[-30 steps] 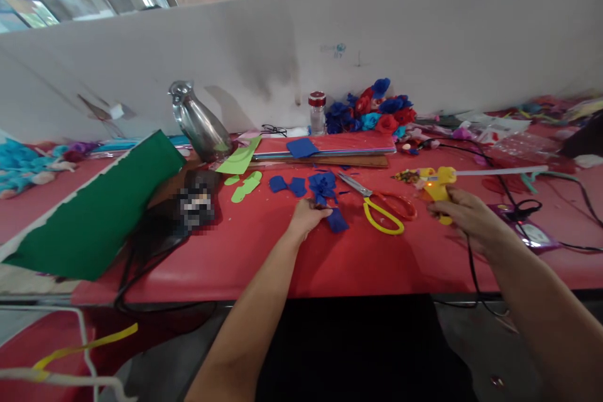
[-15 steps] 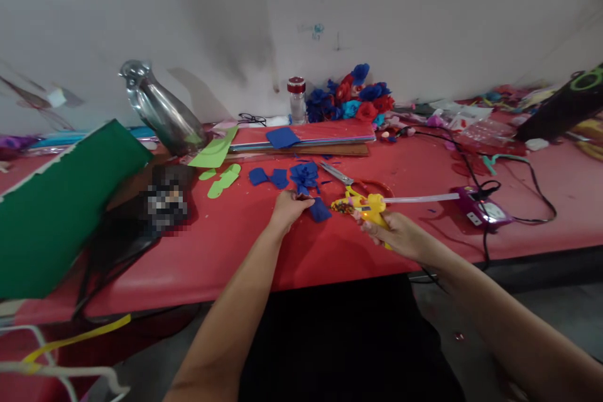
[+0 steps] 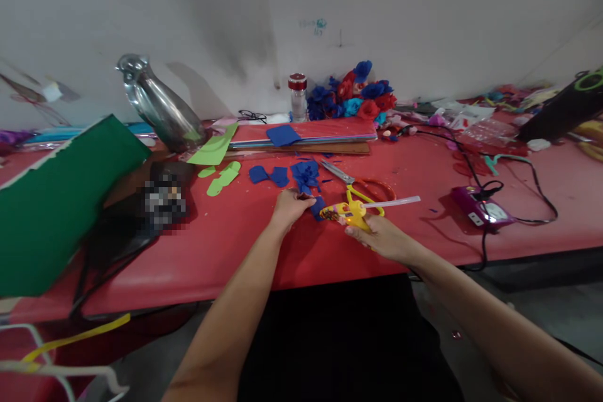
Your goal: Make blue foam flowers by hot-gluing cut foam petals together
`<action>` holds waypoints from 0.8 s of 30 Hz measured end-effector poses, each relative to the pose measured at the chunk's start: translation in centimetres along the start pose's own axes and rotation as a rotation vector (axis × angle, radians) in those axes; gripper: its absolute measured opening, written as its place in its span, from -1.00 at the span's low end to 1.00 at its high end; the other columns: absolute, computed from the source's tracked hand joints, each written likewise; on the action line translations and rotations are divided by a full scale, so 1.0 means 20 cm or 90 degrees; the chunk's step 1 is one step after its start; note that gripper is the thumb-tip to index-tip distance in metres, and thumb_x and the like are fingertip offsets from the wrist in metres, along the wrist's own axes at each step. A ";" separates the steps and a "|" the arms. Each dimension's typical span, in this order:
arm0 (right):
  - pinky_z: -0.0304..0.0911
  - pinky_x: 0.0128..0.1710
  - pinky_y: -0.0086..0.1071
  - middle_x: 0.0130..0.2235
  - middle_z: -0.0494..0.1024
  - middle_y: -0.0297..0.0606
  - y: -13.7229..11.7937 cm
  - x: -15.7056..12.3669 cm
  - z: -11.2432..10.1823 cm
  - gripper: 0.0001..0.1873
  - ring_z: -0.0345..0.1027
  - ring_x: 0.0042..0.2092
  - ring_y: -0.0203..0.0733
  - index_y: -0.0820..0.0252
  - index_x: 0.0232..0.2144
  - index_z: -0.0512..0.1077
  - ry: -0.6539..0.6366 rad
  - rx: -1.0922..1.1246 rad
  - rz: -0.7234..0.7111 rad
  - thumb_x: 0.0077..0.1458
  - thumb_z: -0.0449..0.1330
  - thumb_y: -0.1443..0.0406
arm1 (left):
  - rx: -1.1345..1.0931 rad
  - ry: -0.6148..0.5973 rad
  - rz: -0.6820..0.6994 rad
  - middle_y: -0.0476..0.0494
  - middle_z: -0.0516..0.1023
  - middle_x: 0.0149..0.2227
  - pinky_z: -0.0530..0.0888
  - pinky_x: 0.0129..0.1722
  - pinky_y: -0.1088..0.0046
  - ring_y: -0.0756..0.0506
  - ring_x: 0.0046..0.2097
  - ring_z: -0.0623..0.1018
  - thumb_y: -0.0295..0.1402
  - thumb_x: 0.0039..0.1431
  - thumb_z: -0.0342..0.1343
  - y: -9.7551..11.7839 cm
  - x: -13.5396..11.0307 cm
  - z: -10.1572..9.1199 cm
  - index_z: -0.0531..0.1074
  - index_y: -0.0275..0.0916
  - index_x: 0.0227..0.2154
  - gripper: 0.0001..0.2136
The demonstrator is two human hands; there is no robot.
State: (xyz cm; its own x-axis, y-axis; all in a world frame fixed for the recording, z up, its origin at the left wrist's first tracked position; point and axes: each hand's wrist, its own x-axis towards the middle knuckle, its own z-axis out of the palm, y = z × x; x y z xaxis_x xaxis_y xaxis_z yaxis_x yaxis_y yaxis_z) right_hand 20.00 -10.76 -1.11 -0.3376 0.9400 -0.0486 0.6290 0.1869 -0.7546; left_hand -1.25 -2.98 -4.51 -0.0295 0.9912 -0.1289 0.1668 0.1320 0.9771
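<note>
My right hand [image 3: 379,239] grips a yellow glue gun [image 3: 351,212] with a clear glue stick jutting from its back; the nozzle points left at a small blue paper piece [image 3: 318,206]. My left hand [image 3: 288,207] rests on the red table [image 3: 282,251] with its fingers pinched on that blue piece. Just beyond lie a blue paper flower [image 3: 305,173], more blue cut-outs [image 3: 269,175] and scissors [image 3: 360,185] with red and yellow handles.
A green sheet [image 3: 61,201] and a black bag [image 3: 146,213] lie at the left, a metal jug [image 3: 160,107] behind them. Light green cut-outs [image 3: 223,177], a stack of paper sheets [image 3: 320,135], a small jar [image 3: 297,97], paper flowers [image 3: 355,97] and a purple device [image 3: 480,208] with cables are nearby.
My right hand has carried the glue gun from the right side of the table leftward to the blue piece under my left hand. The left hand has stayed in place.
</note>
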 end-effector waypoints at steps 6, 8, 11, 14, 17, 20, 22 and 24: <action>0.35 -0.14 -0.17 -0.17 0.58 -0.14 -0.01 0.00 -0.01 -0.49 0.46 -0.15 -0.01 0.16 -0.01 0.39 -0.012 0.029 -0.029 0.14 0.03 -0.01 | -0.007 -0.023 0.005 -0.09 0.56 -0.51 0.46 -0.28 0.37 -0.07 -0.39 0.51 -0.41 -0.30 0.33 -0.01 0.00 -0.01 0.48 -0.28 -0.59 -0.85; 0.36 -0.16 -0.18 -0.21 0.59 -0.17 -0.01 0.00 -0.02 -0.51 0.47 -0.18 -0.02 0.16 -0.04 0.42 -0.019 0.028 -0.028 0.14 0.04 -0.01 | -0.013 -0.032 -0.002 -0.09 0.56 -0.51 0.46 -0.29 0.37 -0.08 -0.39 0.51 -0.42 -0.34 0.35 -0.01 0.00 -0.01 0.47 -0.28 -0.59 -0.82; 0.36 -0.17 -0.19 -0.23 0.59 -0.17 -0.01 -0.01 -0.03 -0.54 0.47 -0.19 -0.03 0.16 -0.08 0.45 -0.025 0.023 -0.019 0.14 0.05 0.00 | -0.016 -0.036 -0.009 -0.09 0.55 -0.52 0.46 -0.30 0.37 -0.07 -0.39 0.51 -0.43 -0.34 0.35 -0.01 0.00 -0.01 0.45 -0.28 -0.59 -0.81; 0.36 -0.17 -0.21 -0.24 0.58 -0.18 -0.01 -0.01 -0.04 -0.57 0.45 -0.19 -0.04 0.15 -0.09 0.45 -0.022 0.021 -0.025 0.14 0.05 0.03 | -0.007 -0.036 -0.003 -0.09 0.54 -0.52 0.45 -0.31 0.38 -0.07 -0.40 0.51 -0.42 -0.32 0.33 0.00 0.00 -0.01 0.45 -0.29 -0.59 -0.83; 0.36 -0.27 -0.26 -0.37 0.55 -0.24 0.00 -0.01 -0.04 -0.61 0.43 -0.31 -0.09 0.14 -0.16 0.46 -0.028 0.019 -0.034 0.16 0.04 0.03 | 0.000 -0.033 -0.002 -0.09 0.55 -0.51 0.44 -0.32 0.39 -0.06 -0.41 0.50 -0.42 -0.32 0.33 0.00 -0.01 -0.01 0.46 -0.29 -0.59 -0.83; 0.33 -0.33 -0.29 -0.45 0.49 -0.28 0.00 -0.01 -0.05 -0.63 0.38 -0.39 -0.12 0.12 -0.22 0.47 -0.026 0.014 -0.043 0.16 0.03 0.03 | -0.008 -0.034 -0.006 -0.10 0.57 -0.49 0.44 -0.33 0.39 -0.06 -0.40 0.50 -0.44 -0.31 0.32 0.01 -0.01 -0.01 0.48 -0.29 -0.57 -0.84; 0.32 -0.34 -0.29 -0.48 0.47 -0.28 -0.01 -0.01 -0.05 -0.64 0.37 -0.40 -0.13 0.12 -0.24 0.47 -0.023 0.010 -0.040 0.15 0.04 0.03 | -0.016 -0.039 -0.008 -0.10 0.58 -0.49 0.44 -0.32 0.40 -0.05 -0.40 0.50 -0.45 -0.30 0.31 0.02 -0.02 -0.01 0.48 -0.29 -0.57 -0.85; 0.31 -0.34 -0.30 -0.46 0.47 -0.28 -0.01 -0.01 -0.05 -0.62 0.37 -0.40 -0.14 0.13 -0.20 0.47 -0.023 0.009 -0.030 0.15 0.03 0.03 | -0.015 -0.042 -0.010 -0.11 0.57 -0.49 0.43 -0.33 0.40 -0.05 -0.41 0.50 -0.46 -0.29 0.31 0.02 -0.02 -0.01 0.47 -0.30 -0.58 -0.86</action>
State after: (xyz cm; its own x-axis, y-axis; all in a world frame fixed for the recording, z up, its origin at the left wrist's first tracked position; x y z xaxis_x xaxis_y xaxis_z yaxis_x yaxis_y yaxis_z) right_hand 20.71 -10.75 -0.24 -0.3922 0.9192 -0.0359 0.6014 0.2267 -0.7661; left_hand -1.30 -3.33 -3.99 0.0328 0.9875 -0.1542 0.1436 0.1480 0.9785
